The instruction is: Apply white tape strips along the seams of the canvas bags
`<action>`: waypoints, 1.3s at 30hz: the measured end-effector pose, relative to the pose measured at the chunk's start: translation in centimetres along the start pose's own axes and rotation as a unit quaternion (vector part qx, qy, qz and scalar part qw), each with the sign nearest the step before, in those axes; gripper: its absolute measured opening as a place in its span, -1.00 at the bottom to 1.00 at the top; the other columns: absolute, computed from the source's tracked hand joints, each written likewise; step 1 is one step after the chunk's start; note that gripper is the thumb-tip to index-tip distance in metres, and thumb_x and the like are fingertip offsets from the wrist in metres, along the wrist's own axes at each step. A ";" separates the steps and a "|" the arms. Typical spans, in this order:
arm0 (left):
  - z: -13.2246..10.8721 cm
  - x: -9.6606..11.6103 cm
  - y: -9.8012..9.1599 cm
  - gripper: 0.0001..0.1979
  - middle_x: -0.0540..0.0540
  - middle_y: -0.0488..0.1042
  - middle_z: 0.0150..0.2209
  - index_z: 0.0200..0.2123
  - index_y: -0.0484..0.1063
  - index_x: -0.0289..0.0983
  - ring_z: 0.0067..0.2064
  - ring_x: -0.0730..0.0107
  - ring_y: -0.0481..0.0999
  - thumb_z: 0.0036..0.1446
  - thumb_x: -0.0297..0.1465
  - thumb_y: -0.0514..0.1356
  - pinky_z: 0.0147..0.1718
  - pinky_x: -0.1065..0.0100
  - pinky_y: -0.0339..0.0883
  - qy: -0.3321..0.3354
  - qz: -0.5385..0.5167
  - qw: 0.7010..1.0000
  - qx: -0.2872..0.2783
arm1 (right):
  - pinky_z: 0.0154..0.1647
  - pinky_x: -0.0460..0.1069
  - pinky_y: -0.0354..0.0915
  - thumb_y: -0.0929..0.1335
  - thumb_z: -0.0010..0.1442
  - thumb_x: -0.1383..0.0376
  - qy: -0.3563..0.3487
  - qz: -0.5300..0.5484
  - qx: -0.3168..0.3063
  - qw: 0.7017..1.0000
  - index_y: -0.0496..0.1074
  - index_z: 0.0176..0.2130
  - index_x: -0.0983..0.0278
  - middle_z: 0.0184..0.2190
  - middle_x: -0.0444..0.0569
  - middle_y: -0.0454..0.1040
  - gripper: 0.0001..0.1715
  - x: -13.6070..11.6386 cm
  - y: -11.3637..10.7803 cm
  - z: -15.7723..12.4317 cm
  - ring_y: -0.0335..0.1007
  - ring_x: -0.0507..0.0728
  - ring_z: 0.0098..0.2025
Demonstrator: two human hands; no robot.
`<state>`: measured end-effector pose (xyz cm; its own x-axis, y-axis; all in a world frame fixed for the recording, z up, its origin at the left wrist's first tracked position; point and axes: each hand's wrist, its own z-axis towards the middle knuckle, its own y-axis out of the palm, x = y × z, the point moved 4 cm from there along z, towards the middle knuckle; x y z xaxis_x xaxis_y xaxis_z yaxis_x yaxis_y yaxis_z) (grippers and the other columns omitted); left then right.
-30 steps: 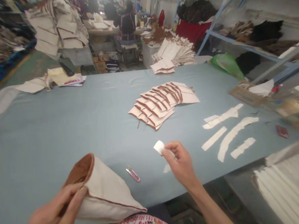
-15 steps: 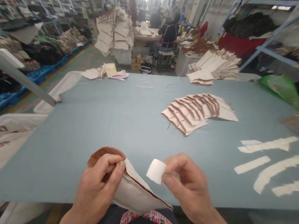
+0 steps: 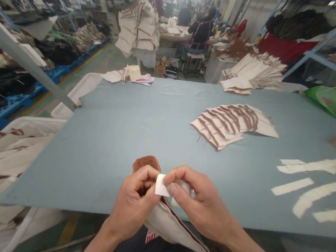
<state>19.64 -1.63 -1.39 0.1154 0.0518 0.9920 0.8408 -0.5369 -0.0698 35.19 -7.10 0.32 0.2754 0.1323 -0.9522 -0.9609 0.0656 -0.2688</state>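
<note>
My left hand (image 3: 135,199) is closed on the edge of a cream fabric piece (image 3: 175,225) with dark brown edging. A brown part (image 3: 146,164) of it rises behind the fingers. In my right hand (image 3: 197,198), a small white rectangular patch (image 3: 161,186) is pinched between thumb and forefinger. The patch lies against the fingertips of my left hand, over the top edge of the fabric. Whether it touches the fabric I cannot tell.
A fan of cream pieces with brown edging (image 3: 231,123) lies on the blue-grey table (image 3: 121,121). Pale strips (image 3: 293,186) lie at the right. Another cream stack (image 3: 253,74) sits at the back right. White bins (image 3: 41,123) stand left; a person (image 3: 203,27) sits beyond.
My right hand has brought the white patch leftward to my left hand. The left hand and fabric have shifted right in view, and the camera has turned slightly left.
</note>
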 end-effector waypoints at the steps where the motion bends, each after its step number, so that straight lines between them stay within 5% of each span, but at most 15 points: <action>1: 0.0 -0.1 -0.1 -0.68 0.11 0.27 -0.58 -0.38 0.42 -0.28 -0.57 0.53 0.19 0.20 -0.14 0.29 -0.58 0.52 0.07 0.009 0.001 1.000 0.007 | -0.42 -0.10 0.18 0.37 0.40 0.33 0.001 -0.010 0.000 1.000 0.57 -0.15 0.20 -0.42 -0.23 0.56 -0.87 0.0 0.1 0.0 0.35 -0.04 -0.46; 12: -0.1 0.5 0.2 -0.71 0.09 0.34 -0.57 -0.39 0.48 -0.27 -0.58 0.50 0.28 0.27 -0.19 0.27 -0.59 0.50 0.14 0.049 0.008 0.998 0.033 | -0.31 -0.06 0.30 0.42 0.34 0.26 -0.048 -0.012 0.027 0.998 0.54 -0.14 0.20 -0.35 -0.16 0.57 -0.91 -0.9 -0.1 -0.1 0.43 0.04 -0.38; 17: -0.3 0.8 0.0 -0.73 0.07 0.40 -0.52 -0.40 0.48 -0.26 -0.53 0.49 0.34 0.33 -0.25 0.24 -0.56 0.49 0.17 0.064 0.048 0.995 0.056 | -0.29 -0.06 0.32 0.49 0.24 0.29 0.006 -0.008 0.040 0.999 0.52 -0.18 0.20 -0.33 -0.16 0.56 -0.88 -0.3 0.2 -0.2 0.43 0.05 -0.35; 21: -0.8 1.0 0.2 -0.54 0.06 0.34 -0.50 -0.38 0.49 -0.26 -0.50 0.48 0.26 0.47 -0.07 0.14 -0.51 0.44 0.15 0.092 0.052 0.993 0.048 | -0.31 -0.05 0.31 0.41 0.34 0.28 0.018 0.008 0.068 0.998 0.50 -0.24 0.20 -0.39 -0.17 0.54 -0.93 0.0 0.4 -0.7 0.41 0.03 -0.39; 28: -1.7 -0.6 0.8 -0.41 -0.03 0.45 -0.42 -0.28 0.51 -0.24 -0.45 0.37 0.35 0.50 0.09 -0.02 -0.47 0.36 0.20 0.005 -0.001 1.000 0.027 | -0.31 -0.04 0.36 0.47 0.22 0.26 0.050 0.046 0.107 0.992 0.48 -0.22 0.20 -0.35 -0.12 0.56 -0.88 0.5 1.0 -1.7 0.42 0.06 -0.38; 33: -1.8 -0.4 1.0 -0.44 -0.08 0.55 -0.35 -0.21 0.57 -0.24 -0.36 0.30 0.47 0.52 0.03 -0.03 -0.38 0.34 0.30 0.017 0.021 0.999 0.018 | -0.35 -0.04 0.33 0.52 0.09 0.24 0.090 0.056 0.135 0.985 0.43 -0.26 0.18 -0.37 -0.13 0.54 -0.76 0.7 1.0 -1.9 0.45 0.09 -0.36; 39: -1.6 -0.7 1.3 -0.38 -0.10 0.55 -0.38 -0.19 0.63 -0.28 -0.35 0.26 0.50 0.49 0.09 0.02 -0.38 0.33 0.30 0.017 0.022 1.000 0.009 | -0.32 -0.02 0.35 0.49 0.17 0.19 0.087 0.029 0.140 0.986 0.43 -0.26 0.19 -0.38 -0.13 0.54 -0.80 0.8 0.6 -2.1 0.47 0.11 -0.34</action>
<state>19.78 -3.73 -2.02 0.1351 -0.0011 0.9908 0.8449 -0.5222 -0.1158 34.83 -9.02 -0.92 0.1877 -0.0272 -0.9818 -0.9231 0.3366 -0.1858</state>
